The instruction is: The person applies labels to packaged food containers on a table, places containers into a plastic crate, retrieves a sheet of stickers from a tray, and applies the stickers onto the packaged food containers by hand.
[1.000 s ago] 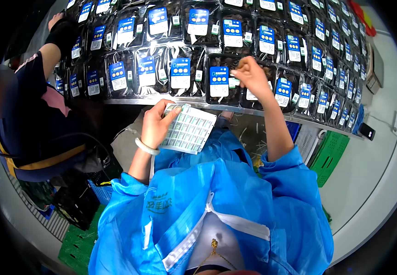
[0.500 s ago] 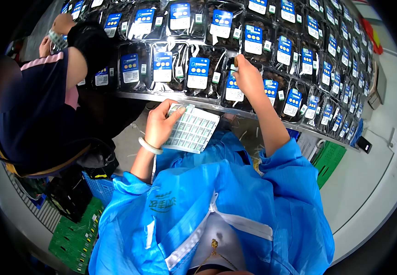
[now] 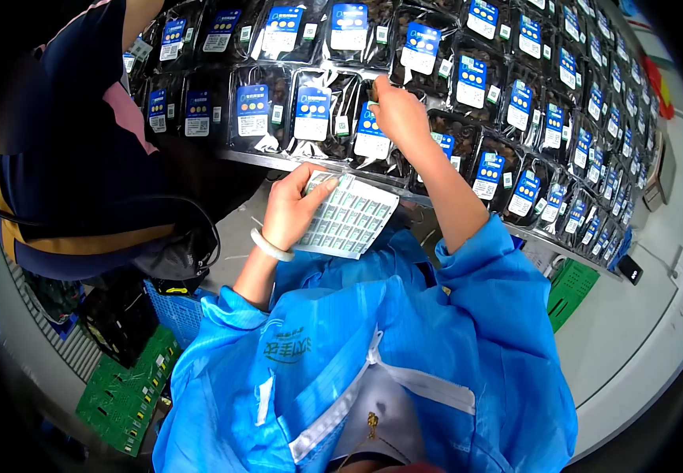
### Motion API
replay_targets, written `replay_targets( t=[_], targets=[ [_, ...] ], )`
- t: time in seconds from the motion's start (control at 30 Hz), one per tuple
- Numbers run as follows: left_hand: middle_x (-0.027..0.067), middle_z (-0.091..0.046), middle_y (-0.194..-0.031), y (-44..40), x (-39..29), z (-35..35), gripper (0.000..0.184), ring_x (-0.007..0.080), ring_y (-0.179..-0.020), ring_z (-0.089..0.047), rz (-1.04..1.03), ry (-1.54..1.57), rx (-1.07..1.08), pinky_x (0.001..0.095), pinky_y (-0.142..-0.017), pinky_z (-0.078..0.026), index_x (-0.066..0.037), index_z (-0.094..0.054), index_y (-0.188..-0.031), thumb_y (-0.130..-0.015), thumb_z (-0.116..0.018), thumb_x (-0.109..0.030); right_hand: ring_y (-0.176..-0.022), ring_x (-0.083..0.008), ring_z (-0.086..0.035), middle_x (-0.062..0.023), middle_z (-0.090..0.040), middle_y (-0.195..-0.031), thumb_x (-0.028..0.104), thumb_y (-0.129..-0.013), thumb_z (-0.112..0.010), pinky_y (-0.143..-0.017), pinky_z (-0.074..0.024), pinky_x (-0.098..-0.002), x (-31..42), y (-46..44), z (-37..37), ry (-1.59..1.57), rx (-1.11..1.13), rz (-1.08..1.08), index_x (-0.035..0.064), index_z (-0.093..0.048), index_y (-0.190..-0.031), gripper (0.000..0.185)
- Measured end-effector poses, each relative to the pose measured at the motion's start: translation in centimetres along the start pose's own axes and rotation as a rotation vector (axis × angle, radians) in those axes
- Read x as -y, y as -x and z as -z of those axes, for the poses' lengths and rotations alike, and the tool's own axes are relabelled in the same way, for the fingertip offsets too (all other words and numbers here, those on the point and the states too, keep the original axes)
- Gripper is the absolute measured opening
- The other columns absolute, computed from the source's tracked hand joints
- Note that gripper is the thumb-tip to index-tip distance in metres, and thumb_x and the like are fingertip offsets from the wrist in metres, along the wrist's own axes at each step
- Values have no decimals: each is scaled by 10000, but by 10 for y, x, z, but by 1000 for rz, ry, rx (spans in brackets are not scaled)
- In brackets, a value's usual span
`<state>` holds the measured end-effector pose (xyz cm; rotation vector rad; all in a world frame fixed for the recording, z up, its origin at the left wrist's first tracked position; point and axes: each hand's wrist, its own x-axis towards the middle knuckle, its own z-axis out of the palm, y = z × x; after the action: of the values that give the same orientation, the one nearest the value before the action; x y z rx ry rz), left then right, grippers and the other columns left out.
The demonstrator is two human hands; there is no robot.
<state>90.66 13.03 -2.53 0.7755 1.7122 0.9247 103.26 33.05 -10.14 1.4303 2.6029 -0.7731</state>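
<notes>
My left hand (image 3: pixel 288 211) grips a sheet of small green-and-white stickers (image 3: pixel 349 219) by its upper left side, thumb on top. The sheet is tilted in front of my blue smock, just short of the table edge. My right hand (image 3: pixel 401 117) is over a film-wrapped black tray (image 3: pixel 390 163) in the front row. Its fingers are bent together at the top of that tray's blue-and-white label (image 3: pixel 371 142). What lies under the fingertips is mostly hidden.
Rows of similar wrapped trays (image 3: pixel 311 110) with dark contents cover the metal table (image 3: pixel 266 160). A co-worker in dark clothing (image 3: pixel 65 181) stands close on the left. Green crates (image 3: pixel 125 402) and a blue crate (image 3: pixel 174 309) are on the floor.
The view has shifted, so the trays appear further left. My right hand stays at the same tray's label, and my left still holds the sheet. The co-worker's arm has moved up and across.
</notes>
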Motion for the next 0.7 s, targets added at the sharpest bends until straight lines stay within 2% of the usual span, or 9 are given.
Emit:
replay_targets(
  t=[0.1,0.13,0.23,0.3,0.4,0.5,0.6,0.63,0.7],
  targets=[
    [32,-690,-799,-5,-1,7,174,56,-740,-583,10,74,15,245,-673,-477,3,-654,-985,-903,-696,-145,-778,-379,-684,-170,-683,-732,425,-751,-773,-620,-522,-467,-7,0,15,130,-71,-22,44,-548,-935,479],
    [25,-686,-800,-7,-3,9,174,54,-741,-579,5,108,13,241,-675,-475,4,-653,-984,-906,-694,-145,-705,-304,-688,-148,-680,-714,418,-790,-755,-603,-526,-405,-7,2,25,124,-64,-31,34,-578,-921,442],
    [5,-674,-807,-14,-4,13,159,47,-743,-570,32,222,12,221,-671,-465,2,-655,-974,-915,-687,-142,-675,-160,-619,-77,-644,-724,374,-853,-720,-642,-509,-308,2,32,51,-722,158,-25,27,-645,-985,379],
    [-8,-660,-831,-22,-17,12,141,38,-759,-566,13,323,49,206,-679,-458,-10,-645,-995,-933,-666,-135,-760,-267,-660,-119,-670,-809,451,-808,-746,-695,-504,-355,22,76,65,-619,242,259,46,-658,-963,443],
    [-33,-627,-772,-30,-15,13,135,24,-710,-542,4,339,110,189,-638,-439,-3,-655,-964,-927,-677,-131,-768,-326,-633,-132,-653,-844,348,-867,-694,-671,-486,-399,24,97,63,-623,254,206,43,-650,-944,317],
    [-51,-607,-688,-33,-21,12,155,8,-645,-505,18,294,152,192,-584,-423,0,-680,-893,-905,-709,-152,-790,-265,-640,-128,-647,-876,250,-886,-681,-695,-487,-350,17,101,75,-530,476,140,19,-644,-1006,264],
    [-22,-656,-730,-32,-40,5,164,10,-674,-528,17,326,145,204,-592,-432,6,-685,-892,-907,-706,-156,-827,-288,-638,-123,-641,-888,274,-852,-709,-712,-483,-378,12,99,81,-466,109,370,26,-630,-1046,324],
    [5,-689,-763,-33,-45,6,159,16,-696,-552,1,266,145,219,-597,-444,9,-689,-901,-908,-700,-150,-807,-319,-613,-100,-650,-898,390,-849,-695,-734,-479,-412,21,95,97,-524,42,340,55,-604,-1033,393],
    [16,-687,-747,-32,-52,6,148,23,-688,-561,-48,156,127,226,-594,-450,7,-689,-910,-901,-700,-140,-830,-313,-623,-103,-650,-897,394,-835,-704,-739,-485,-417,30,83,110,-460,-22,439,60,-598,-1040,407]
  ],
)
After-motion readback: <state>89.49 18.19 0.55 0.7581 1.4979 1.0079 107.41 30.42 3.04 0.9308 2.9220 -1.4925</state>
